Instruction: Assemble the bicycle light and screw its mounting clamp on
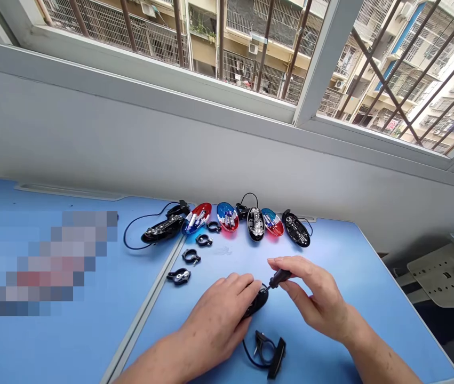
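Observation:
My left hand (221, 314) presses down on a black oval device base (257, 303) on the blue table (350, 277), fingers curled over it. My right hand (315, 296) pinches a small black-handled screwdriver (279, 278), its tip pointing down-left onto the base. A thin black cable runs from the base to a black bracket switch (271, 352) lying near the front edge, just below my hands.
Behind my hands lies a row of red-and-blue oval light covers (227, 216) and black bases (296, 228), one wired base (162, 229) at left. Several black clamp rings (191, 256) lie left of centre. A grey chair seat (445, 274) stands at right beyond the table edge.

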`<action>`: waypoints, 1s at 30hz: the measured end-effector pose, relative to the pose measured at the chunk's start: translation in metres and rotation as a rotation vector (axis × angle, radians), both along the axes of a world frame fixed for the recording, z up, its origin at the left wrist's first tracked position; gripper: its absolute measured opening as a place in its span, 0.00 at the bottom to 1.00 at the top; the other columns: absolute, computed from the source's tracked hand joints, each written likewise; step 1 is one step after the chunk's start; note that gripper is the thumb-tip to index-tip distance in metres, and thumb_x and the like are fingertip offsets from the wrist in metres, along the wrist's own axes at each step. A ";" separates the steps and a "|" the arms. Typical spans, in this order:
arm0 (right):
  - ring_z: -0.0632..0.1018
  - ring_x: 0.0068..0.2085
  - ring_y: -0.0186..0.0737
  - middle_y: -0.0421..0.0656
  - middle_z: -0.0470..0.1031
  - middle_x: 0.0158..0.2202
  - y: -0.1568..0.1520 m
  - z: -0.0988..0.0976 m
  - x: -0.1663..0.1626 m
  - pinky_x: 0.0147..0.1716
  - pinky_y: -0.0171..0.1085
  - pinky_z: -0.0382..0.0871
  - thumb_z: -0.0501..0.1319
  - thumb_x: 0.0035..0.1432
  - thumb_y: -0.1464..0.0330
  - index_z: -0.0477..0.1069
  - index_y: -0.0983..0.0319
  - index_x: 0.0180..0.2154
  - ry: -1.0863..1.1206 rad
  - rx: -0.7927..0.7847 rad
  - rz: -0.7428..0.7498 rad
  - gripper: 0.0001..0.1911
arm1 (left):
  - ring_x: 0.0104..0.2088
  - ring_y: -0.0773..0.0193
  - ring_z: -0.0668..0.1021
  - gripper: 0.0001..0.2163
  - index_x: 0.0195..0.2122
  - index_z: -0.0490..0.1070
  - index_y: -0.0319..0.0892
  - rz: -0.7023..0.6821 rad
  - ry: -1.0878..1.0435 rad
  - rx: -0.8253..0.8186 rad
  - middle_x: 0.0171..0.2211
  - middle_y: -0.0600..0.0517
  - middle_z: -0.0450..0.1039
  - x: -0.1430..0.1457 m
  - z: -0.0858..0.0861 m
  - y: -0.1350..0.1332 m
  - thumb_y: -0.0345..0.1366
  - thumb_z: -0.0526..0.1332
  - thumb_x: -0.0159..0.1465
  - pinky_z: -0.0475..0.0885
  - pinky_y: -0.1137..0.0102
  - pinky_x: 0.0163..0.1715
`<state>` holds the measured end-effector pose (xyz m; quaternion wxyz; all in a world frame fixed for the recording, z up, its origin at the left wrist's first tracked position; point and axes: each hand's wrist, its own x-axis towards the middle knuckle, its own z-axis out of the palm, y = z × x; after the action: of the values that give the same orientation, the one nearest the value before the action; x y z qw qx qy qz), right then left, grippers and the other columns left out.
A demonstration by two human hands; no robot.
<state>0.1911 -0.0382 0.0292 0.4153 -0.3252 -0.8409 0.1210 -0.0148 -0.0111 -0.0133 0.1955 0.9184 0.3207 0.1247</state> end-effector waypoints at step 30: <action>0.76 0.31 0.36 0.44 0.76 0.33 -0.003 0.004 -0.007 0.31 0.35 0.73 0.57 0.62 0.71 0.67 0.61 0.44 -0.067 -0.077 0.022 0.08 | 0.41 0.56 0.71 0.18 0.46 0.62 0.47 0.008 0.001 -0.022 0.45 0.51 0.69 0.001 0.009 -0.001 0.24 0.53 0.54 0.68 0.64 0.38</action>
<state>0.1841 -0.0413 0.0335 0.3726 -0.3354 -0.8527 0.1470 -0.0136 -0.0126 -0.0046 0.2050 0.9148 0.3260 0.1214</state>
